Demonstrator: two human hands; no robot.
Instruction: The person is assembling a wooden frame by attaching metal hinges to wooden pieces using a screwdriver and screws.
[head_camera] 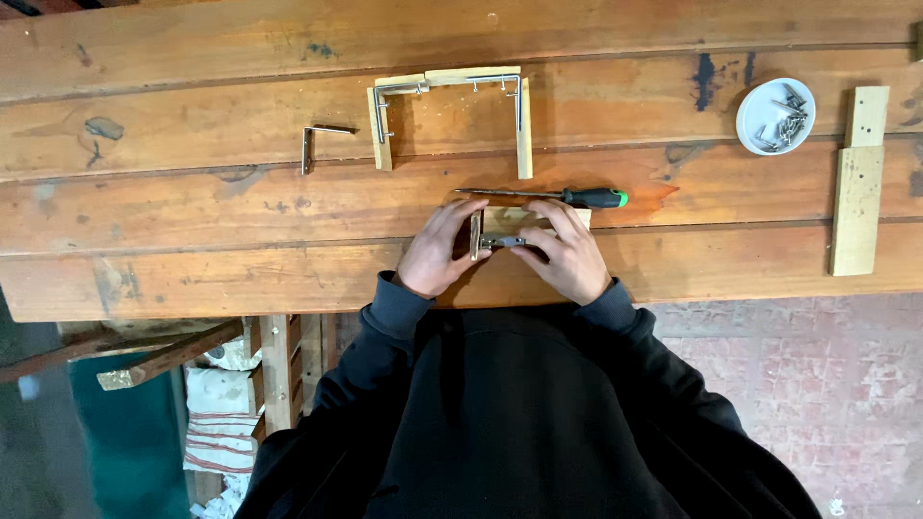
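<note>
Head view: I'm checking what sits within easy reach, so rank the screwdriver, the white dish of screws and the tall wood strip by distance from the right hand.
From the right hand:
1. Screwdriver, just beyond the fingers.
2. White dish of screws, far right, toward the back.
3. Tall wood strip, at the right end.

Head view, straight down, fairly near

No packages, labels, signs or screens.
</note>
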